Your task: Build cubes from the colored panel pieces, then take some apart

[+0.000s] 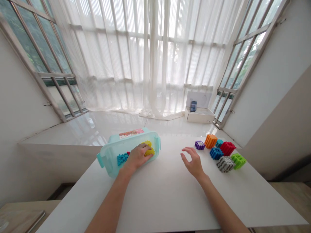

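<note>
My left hand point(138, 157) reaches into a translucent turquoise plastic bin point(107, 152), its fingers curled over yellow toothed block pieces point(150, 150) at the bin's right end. Blue toothed pieces point(122, 159) lie in the bin left of that hand, and a bit of red point(128, 152) shows beside it, mostly hidden. Over the white table, my right hand point(193, 162) is empty, thumb and fingers apart. To its right stand stacks of toothed blocks: purple point(199, 145), orange point(210, 141), teal point(219, 143), red point(228, 148), blue point(216, 153), grey point(225, 164) and green point(239, 161).
The white table point(165, 200) meets a glossy ledge point(167, 126) at the back. On that ledge, an open white box point(200, 116) stands near the right window. A sheer white curtain point(155, 64) hangs behind. A wooden surface point(21, 216) lies lower left.
</note>
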### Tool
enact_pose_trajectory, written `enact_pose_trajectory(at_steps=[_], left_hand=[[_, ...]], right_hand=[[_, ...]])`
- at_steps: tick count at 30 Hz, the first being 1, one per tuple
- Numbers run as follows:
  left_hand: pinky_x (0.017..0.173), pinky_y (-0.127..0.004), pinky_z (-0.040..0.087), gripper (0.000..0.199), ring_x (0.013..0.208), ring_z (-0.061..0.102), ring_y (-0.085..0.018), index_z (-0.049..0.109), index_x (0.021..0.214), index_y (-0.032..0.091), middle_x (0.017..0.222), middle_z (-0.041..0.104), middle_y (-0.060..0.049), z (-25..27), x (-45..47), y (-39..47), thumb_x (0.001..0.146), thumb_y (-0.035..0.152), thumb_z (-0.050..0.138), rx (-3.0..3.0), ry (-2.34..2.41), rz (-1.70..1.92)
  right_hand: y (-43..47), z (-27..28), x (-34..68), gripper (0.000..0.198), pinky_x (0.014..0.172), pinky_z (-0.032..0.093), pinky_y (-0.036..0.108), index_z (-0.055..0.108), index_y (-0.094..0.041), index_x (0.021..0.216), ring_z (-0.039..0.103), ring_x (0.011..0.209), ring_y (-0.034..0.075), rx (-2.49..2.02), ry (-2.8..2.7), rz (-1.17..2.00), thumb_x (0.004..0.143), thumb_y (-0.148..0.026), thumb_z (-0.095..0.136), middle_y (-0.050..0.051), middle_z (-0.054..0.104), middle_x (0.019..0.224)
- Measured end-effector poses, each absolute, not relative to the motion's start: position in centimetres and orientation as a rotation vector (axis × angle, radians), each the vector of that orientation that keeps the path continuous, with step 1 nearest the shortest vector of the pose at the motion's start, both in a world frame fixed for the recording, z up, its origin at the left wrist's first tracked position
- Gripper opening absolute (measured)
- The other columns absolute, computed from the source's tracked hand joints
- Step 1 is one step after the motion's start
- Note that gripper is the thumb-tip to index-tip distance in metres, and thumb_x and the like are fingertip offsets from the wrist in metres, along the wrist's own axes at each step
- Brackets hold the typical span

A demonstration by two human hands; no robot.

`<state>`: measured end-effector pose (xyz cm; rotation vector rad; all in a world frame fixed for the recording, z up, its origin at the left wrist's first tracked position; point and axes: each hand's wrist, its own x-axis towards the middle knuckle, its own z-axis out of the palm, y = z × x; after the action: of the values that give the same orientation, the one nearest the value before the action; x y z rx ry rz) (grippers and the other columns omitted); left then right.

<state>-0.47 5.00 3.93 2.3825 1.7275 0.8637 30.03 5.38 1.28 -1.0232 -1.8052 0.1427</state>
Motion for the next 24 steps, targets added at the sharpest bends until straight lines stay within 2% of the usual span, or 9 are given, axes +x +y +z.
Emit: enact_pose_trajectory(at_steps=[5,8,18,24], left_hand=[[0.088,-0.033,0.049,0.017,0.098,0.063,-0.022,0.069,0.099,0.025,0.106,0.068,-0.004,4.2,0.3,4.7,0.087,0.033,0.060,2.453,1.660,0.877],[0.084,-0.032,0.051,0.015,0.095,0.063,-0.021,0.068,0.098,0.025,0.104,0.068,-0.004,4.1,0.5,4.6,0.089,0.031,0.058,2.493,1.603,0.900],[0.081,-0.031,0.051,0.017,0.090,0.065,-0.020,0.068,0.100,0.024,0.103,0.069,-0.005,4.5,0.9,4.2,0.089,0.030,0.057,2.434,1.491,0.936],[0.079,-0.031,0.051,0.018,0.086,0.065,-0.020,0.068,0.102,0.025,0.105,0.069,-0.005,4.5,0.9,4.1,0.089,0.030,0.057,2.425,1.540,0.875]], right_hand=[[9.3,0.3,33.4,0.033,0.102,0.039,0.052,0.059,-0.016,0.112,0.048,0.116,0.032,-1.359,-1.590,-0.278,0.086,-0.036,0.055,0.016,0.055,0.119],[11.6,-1.0,35.1,0.043,0.103,0.036,0.053,0.056,-0.011,0.118,0.044,0.120,0.035,-1.528,-1.554,-0.393,0.083,-0.037,0.055,0.021,0.049,0.126],[13.8,-3.0,37.2,0.037,0.098,0.038,0.050,0.060,-0.013,0.112,0.047,0.113,0.036,-1.749,-1.579,-0.358,0.082,-0.034,0.053,0.020,0.049,0.125],[14.0,-2.8,37.5,0.032,0.092,0.043,0.044,0.060,-0.014,0.107,0.053,0.102,0.030,-1.780,-1.565,-0.261,0.082,-0.032,0.053,0.016,0.051,0.117]])
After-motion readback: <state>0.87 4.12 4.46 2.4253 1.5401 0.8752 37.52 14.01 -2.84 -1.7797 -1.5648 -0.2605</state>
